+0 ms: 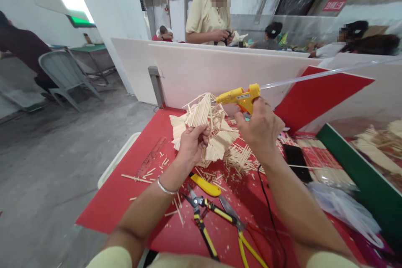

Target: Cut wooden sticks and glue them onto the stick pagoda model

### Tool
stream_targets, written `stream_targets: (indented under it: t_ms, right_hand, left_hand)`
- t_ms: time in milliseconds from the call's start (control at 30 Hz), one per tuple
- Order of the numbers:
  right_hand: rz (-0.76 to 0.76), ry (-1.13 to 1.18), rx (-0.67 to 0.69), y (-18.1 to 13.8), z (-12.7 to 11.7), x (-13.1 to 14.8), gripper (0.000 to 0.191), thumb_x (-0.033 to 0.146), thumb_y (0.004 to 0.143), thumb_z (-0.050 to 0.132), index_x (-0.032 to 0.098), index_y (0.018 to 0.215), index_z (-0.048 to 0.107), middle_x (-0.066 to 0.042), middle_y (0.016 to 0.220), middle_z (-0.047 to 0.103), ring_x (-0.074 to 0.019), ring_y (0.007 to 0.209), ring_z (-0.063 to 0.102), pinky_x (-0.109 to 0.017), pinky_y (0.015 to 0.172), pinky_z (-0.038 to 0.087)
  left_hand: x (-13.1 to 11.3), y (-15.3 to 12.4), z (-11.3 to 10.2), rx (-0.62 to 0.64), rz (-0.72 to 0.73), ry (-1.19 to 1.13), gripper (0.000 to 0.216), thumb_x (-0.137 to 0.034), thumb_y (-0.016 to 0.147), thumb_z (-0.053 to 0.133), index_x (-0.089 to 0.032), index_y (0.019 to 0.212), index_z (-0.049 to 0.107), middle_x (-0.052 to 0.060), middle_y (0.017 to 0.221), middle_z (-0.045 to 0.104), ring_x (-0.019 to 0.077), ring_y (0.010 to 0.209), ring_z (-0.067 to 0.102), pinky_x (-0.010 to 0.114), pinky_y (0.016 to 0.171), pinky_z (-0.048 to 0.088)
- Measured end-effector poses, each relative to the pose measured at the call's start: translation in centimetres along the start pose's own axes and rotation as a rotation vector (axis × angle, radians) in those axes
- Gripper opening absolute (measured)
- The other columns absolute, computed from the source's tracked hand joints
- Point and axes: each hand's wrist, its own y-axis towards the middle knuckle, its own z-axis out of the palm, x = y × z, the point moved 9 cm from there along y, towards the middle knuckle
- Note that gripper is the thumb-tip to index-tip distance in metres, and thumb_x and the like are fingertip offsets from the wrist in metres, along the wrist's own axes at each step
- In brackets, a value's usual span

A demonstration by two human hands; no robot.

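My right hand (262, 127) grips a yellow hot glue gun (237, 97), with a long clear glue stick (310, 76) coming out of its back. The nozzle meets the upper part of a model built of thin wooden sticks (201, 111); whether it touches cannot be made out. My left hand (193, 144) pinches the lower edge of a slanted panel of sticks on this model. Below the panel, more flat stick pieces (220, 144) spread out on the red table. Several short loose sticks (240, 157) lie beside the model, under my right hand.
On the red tabletop (109, 201) lie a yellow utility knife (205, 185), cutting pliers (201, 209), yellow-handled pliers (243, 234) and a clear ruler (152, 157). A black phone (297, 162), bundled sticks (323, 157) and a plastic bag (345, 209) sit right. White boards (232, 65) stand behind; people are beyond.
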Motion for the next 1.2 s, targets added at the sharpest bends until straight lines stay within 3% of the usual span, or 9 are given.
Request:
stream_targets:
  t_ms: [633,1200]
  right_hand:
    - [0.012,0.038,0.036,-0.04,0.38,-0.14,0.043,0.049,0.086,0.045,0.016,0.113,0.052,-0.011,0.095,0.063,-0.018,0.07,0.053,-0.031,0.059,0.027]
    - [0.001,0.032,-0.014,0.1,-0.43,-0.34,0.041,0.047,0.085,0.048,0.016,0.11,0.054,-0.009,0.092,0.063,-0.0171,0.069,0.053,-0.03,0.058,0.026]
  left_hand:
    - [-0.05,0.0,-0.21,-0.025,-0.024,-0.036,0.018,-0.029,0.067,0.07,-0.013,0.07,0.064,-0.001,0.058,0.061,0.0051,0.04,0.049,0.017,0.034,0.028]
    - [0.38,-0.01,0.27,0.007,-0.068,-0.029,0.024,-0.031,0.063,0.075,-0.012,0.075,0.066,-0.002,0.061,0.062,0.0029,0.042,0.05,0.016,0.037,0.033]
